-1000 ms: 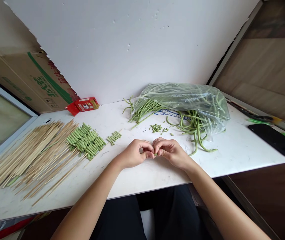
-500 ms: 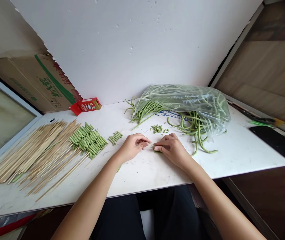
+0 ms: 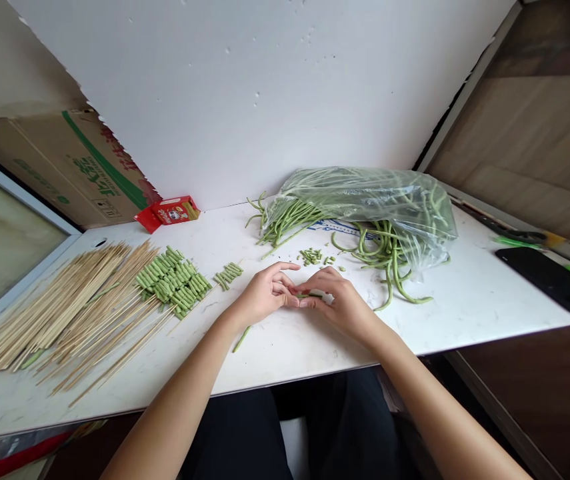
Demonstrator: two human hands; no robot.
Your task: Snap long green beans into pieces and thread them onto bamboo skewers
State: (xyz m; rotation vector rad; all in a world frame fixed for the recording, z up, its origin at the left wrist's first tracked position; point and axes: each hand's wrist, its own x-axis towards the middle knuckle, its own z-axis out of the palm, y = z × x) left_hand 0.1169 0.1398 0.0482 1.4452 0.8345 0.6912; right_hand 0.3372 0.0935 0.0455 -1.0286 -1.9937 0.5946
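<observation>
My left hand (image 3: 267, 291) and my right hand (image 3: 332, 297) meet over the white table (image 3: 285, 360). Between their fingertips lies a length of green bean (image 3: 311, 295), partly hidden by the fingers. My right hand closes on it from the right. On its left end the thumb and curled fingers of my left hand are pressed, with the index finger stretched out above. Just beyond the hands lie short bean bits (image 3: 312, 256). A loose bean piece (image 3: 241, 339) rests under my left wrist. To the left, several cut bean pieces (image 3: 228, 275) sit in a row on a thin skewer.
Skewered bean pieces (image 3: 172, 281) lie stacked beside many bamboo skewers (image 3: 49, 307). A clear bag (image 3: 365, 193) of long beans (image 3: 395, 250) lies at the back. A red box (image 3: 177, 211) stands back left, with a black phone (image 3: 552, 282) at the right.
My left hand has moved right and now meets my right hand, which has shifted slightly left with the green bean. Another small bit lies beyond my right hand.
</observation>
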